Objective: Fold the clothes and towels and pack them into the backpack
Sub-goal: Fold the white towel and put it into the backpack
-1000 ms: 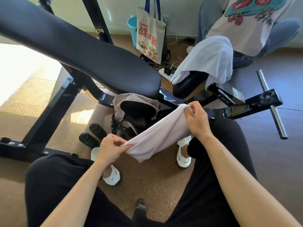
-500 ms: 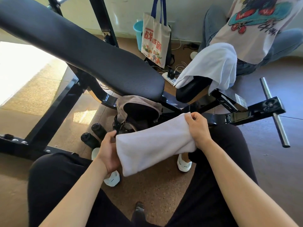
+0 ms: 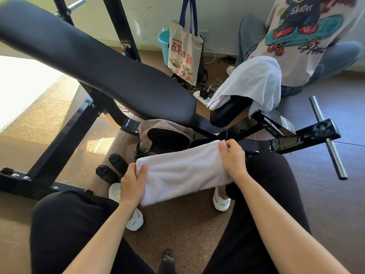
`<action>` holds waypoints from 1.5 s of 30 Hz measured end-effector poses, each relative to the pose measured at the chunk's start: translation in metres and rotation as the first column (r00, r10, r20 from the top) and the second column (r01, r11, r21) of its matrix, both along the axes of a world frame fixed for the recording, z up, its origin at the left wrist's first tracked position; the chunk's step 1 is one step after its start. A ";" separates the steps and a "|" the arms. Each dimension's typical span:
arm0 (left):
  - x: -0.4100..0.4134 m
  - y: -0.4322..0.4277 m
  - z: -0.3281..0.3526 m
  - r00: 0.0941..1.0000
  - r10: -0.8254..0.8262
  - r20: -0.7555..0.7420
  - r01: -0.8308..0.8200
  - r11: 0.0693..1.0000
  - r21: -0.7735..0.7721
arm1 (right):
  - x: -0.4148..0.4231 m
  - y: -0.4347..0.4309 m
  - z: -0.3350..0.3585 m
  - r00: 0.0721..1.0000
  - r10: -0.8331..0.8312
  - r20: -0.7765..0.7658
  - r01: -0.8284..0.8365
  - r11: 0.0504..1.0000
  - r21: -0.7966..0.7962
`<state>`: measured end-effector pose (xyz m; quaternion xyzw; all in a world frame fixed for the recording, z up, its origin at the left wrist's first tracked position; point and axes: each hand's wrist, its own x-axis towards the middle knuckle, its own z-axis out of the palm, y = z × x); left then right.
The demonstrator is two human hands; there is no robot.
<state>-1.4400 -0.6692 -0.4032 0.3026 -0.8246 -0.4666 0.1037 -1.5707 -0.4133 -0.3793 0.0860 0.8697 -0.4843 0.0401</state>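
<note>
Seated, looking down between the knees. Holding white towel (image 3: pixel 183 171) in the air just on the near side of the backpack (image 3: pixel 164 133), mouth open and dark, on the floor under the long back pad (image 3: pixel 98 72). Gripping the towel's end, near-left of the backpack, with left hand (image 3: pixel 133 184): thumb on top, fingers curled underneath. Pinching the other end, just right of the backpack's mouth, with right hand (image 3: pixel 232 157), fingers curled tight over the top corner.

Changed in the last second: was a slack, twisted strip seen nearly edge-on, sagging between the hands; now turned face-up and drawn out into a flat, even band. Already doubled, by the look of the thick lower edge. Reads as a fold just squared up, not finished. Likely too long for the backpack as held; probably one more fold, end to end, before packing.

Nothing visibly packed in the backpack; interior too dark to tell. Second white cloth (image 3: pixel 250 84) unfolded, draped over the small seat pad (image 3: pixel 227 113) up and right of the backpack. So: early in the task, at least one piece waiting.

Also noted: two dark bottles (image 3: pixel 118 161) on the floor just left of the backpack; printed tote bag (image 3: pixel 184 54) well beyond it, by the wall; another person (image 3: pixel 296 46) sitting beyond it to the right.
</note>
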 end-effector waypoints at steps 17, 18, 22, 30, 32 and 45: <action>-0.001 0.040 0.012 0.943 -0.285 -0.170 0.319 0.921 0.225 | 0.064 -0.062 0.001 0.923 0.368 0.109 -0.305 0.876 -0.374; -0.002 0.042 0.011 0.937 -0.296 -0.185 0.338 0.902 0.270 | 0.066 -0.064 0.001 0.909 0.404 0.102 -0.337 0.856 -0.391; -0.002 0.042 0.010 0.930 -0.279 -0.240 0.361 0.818 0.448 | 0.066 -0.063 -0.002 0.850 0.525 0.047 -0.476 0.803 -0.359; 0.002 0.036 0.016 0.880 -0.360 -0.310 0.475 0.681 0.558 | 0.061 -0.061 -0.008 0.842 0.540 0.009 -0.523 0.819 -0.237; 0.000 0.033 0.016 0.901 -0.253 -0.352 0.409 0.768 0.494 | 0.057 -0.058 -0.007 0.859 0.512 0.021 -0.473 0.808 -0.351; -0.001 0.027 0.016 0.987 -0.153 0.048 0.030 0.466 0.884 | 0.046 -0.044 0.003 0.894 0.356 0.271 -0.140 0.798 -0.587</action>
